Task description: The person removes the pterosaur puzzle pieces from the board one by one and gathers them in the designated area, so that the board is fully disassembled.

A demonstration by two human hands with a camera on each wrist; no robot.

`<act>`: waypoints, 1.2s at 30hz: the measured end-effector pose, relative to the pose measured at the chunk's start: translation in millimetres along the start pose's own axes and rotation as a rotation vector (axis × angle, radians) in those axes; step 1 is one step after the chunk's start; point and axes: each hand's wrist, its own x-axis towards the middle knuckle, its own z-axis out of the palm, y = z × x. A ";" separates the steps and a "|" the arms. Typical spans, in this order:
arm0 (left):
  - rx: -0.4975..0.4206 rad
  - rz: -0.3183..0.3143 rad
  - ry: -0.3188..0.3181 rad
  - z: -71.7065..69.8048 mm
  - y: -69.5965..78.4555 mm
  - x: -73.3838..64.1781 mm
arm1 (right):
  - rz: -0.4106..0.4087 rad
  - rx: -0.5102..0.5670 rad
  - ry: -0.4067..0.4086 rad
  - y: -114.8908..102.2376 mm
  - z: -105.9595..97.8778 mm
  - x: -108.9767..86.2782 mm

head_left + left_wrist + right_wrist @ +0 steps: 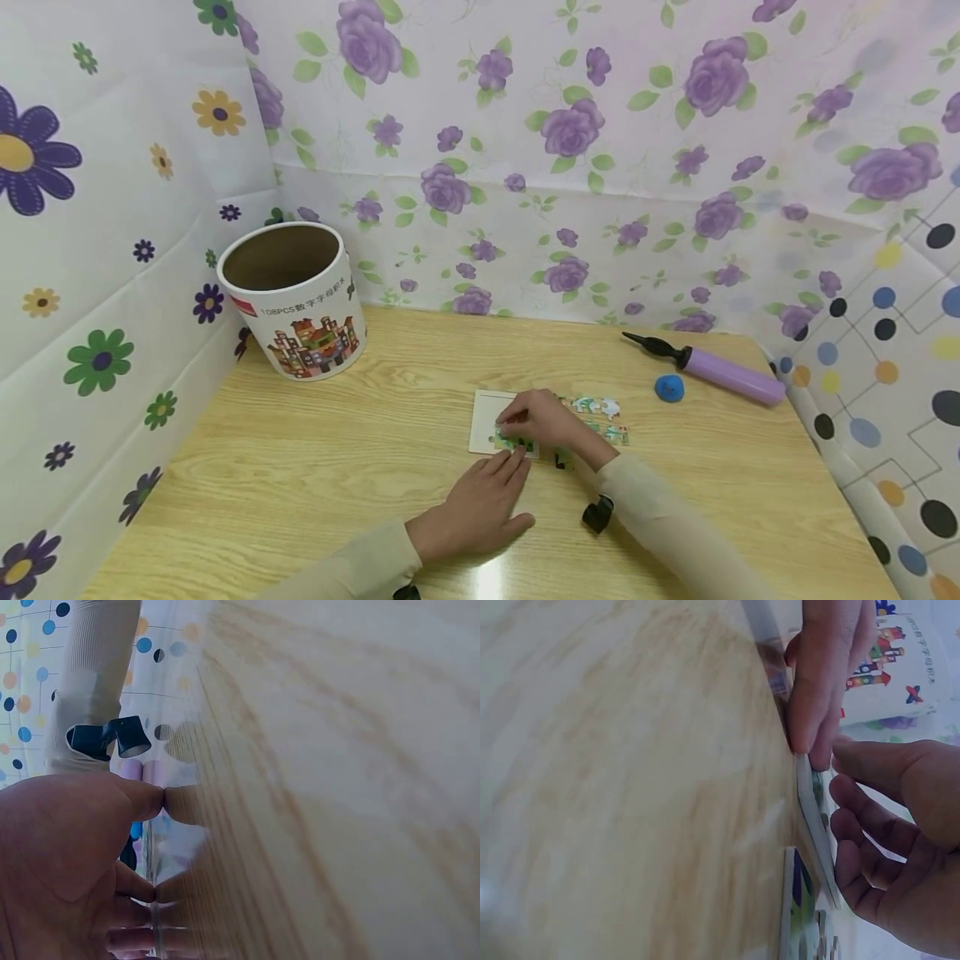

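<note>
A cream puzzle board (483,417) lies on the table, with green picture pieces (510,443) in its near right part. My right hand (546,419) is over the board, fingers bent, thumb and fingertips pinching at a puzzle piece that they mostly cover. In the right wrist view its fingers (855,799) curl beside the board's edge (814,817). My left hand (480,504) lies with extended fingers, their tips on the board's near edge and the thumb out to the side. Loose puzzle pieces (596,406) lie right of the board, partly behind the right forearm.
A large white bucket (315,333) with printed blocks stands at the back left. To the right lie a small blue object (669,387) and a purple hand pump (727,375) with a black nozzle. Flowered cloth (480,167) hangs behind the wooden table (322,450).
</note>
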 end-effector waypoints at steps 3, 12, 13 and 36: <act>0.004 -0.001 -0.004 -1.3 0.5 -0.8 | 0.015 -0.011 -0.022 -1.3 2.0 0.6; 0.021 0.007 -0.009 -1.6 -0.9 -1.5 | 0.008 -0.002 -0.042 -4.1 4.1 0.3; 0.019 0.009 -0.010 -2.0 -1.0 -1.4 | 0.010 -0.001 -0.042 -4.2 4.3 0.3; 0.004 -0.005 0.018 -2.6 -4.6 3.2 | 0.036 0.087 0.046 -9.8 -0.7 -4.9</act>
